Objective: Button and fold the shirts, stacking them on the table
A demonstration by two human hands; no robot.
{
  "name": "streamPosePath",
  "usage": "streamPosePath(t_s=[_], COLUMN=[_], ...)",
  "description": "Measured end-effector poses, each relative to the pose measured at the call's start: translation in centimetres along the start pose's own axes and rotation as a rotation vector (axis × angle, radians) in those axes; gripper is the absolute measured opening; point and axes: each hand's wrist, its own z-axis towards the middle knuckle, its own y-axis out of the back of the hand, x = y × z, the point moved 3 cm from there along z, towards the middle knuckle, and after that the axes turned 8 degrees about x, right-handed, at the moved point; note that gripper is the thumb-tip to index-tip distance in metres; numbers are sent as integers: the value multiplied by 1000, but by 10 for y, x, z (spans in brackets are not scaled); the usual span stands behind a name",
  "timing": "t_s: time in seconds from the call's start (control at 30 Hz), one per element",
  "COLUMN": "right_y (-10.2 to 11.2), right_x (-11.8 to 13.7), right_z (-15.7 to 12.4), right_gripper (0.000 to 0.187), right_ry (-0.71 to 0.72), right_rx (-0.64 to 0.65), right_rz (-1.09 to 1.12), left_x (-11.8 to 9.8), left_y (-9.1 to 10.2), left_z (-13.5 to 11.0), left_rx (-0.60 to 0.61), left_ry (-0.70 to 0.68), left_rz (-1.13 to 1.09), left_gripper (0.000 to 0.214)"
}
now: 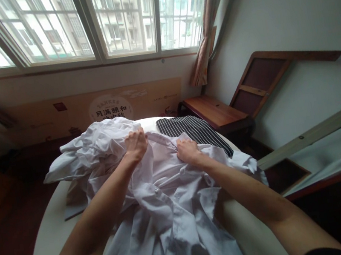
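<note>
Round tabletop (49, 250) below a window (125, 18): white shirt (179, 212) laid across, gripped near its far end.
Thin, creased cloth is clamped by the fingers of the left hand (136, 144) and right hand (189, 150); flat striped fabric (190, 126) lies beyond. Straightening appears to be in hand; an even outward pull seems called for.

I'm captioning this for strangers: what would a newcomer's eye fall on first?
Likely the crumpled white buttoned fabric shirt, gripped by left hand and right hand over the rounded white table. Next, the white-striped black cloth beyond the right hand, then the bright barred glass window above.
</note>
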Motion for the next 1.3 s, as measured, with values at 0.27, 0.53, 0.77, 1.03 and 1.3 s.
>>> streamPosePath(t_s=[0.27, 0.53, 0.77, 1.03, 1.3], right_y=[29, 35, 32, 47, 71], right_x=[-37, -109, -115, -76, -89], right_z=[0, 9, -12, -13, -40], right_gripper=[29, 27, 37, 64, 53], right_ry=[-66, -213, -78, -308, 345], right_rx=[-331, -357, -12, -242, 221], right_rz=[561, 1067, 1018, 249, 755], left_x=[26, 65, 65, 55, 77], left_y=[31, 37, 43, 37, 64], left_z=[0, 12, -2, -15, -18], left_rx=[-109, -100, 142, 373, 328], left_ry=[92, 84, -11, -207, -166], left_rz=[-187, -518, -1051, -745, -829], left_gripper=[41, 34, 52, 54, 11])
